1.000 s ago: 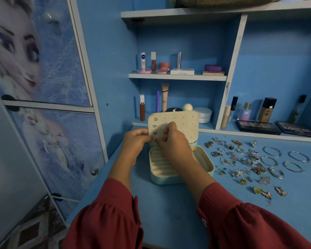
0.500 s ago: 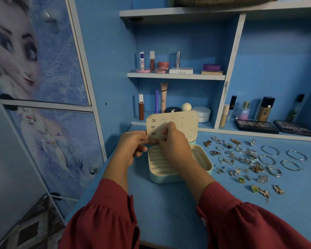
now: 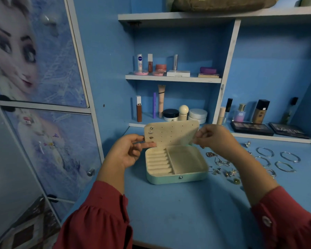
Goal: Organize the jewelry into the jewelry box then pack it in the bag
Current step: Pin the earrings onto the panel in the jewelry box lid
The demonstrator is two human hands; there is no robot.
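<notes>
Left hand [image 3: 127,151] fingers are pinching the earring panel [image 3: 171,133]; right hand [image 3: 214,139] fingers are curling at its other edge, grip unclear.

A single wide-angle view from the person's head, looking forward and down. It sits close above a blue surface [image 3: 178,216], with both red sleeves entering from the near edge. It faces shelves [image 3: 172,78] on the far wall, and a cupboard door [image 3: 43,69] fills the left side. Straight lines bend toward the frame's edges.
</notes>
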